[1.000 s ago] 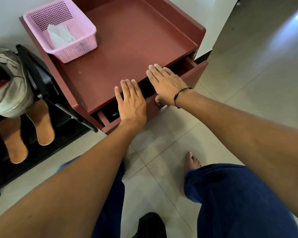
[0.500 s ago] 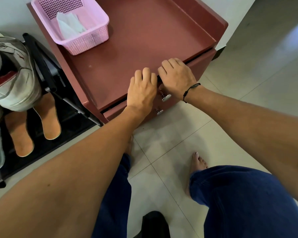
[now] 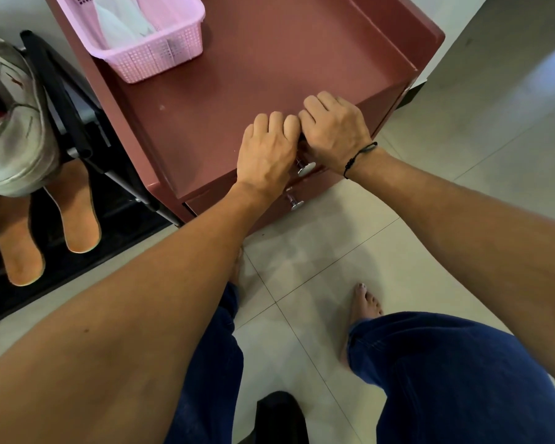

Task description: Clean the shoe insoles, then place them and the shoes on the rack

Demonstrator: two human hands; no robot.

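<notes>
Two orange insoles (image 3: pixel 77 216) (image 3: pixel 16 248) lie side by side on the lower shelf of the black shoe rack (image 3: pixel 74 100) at the left. A worn grey-white shoe (image 3: pixel 13 139) sits on the tier above them. My left hand (image 3: pixel 266 152) and my right hand (image 3: pixel 334 133) are side by side at the front edge of the red cabinet (image 3: pixel 253 68). Their fingers are bent down against the top drawer front, holding nothing. The drawer sits flush with the cabinet. Its metal knob (image 3: pixel 305 168) shows just below my hands.
A pink mesh basket (image 3: pixel 161 56) with white cloth (image 3: pixel 119 17) in it stands at the cabinet's back left. A second knob (image 3: pixel 293 201) marks the lower drawer. My bare feet stand on pale floor tiles (image 3: pixel 318 251). A black object (image 3: pixel 279 418) is at the bottom edge.
The top drawer, open a second ago, has slid in and is now flush. Both hands moved forward with it and their fingers went from flat to bent.
</notes>
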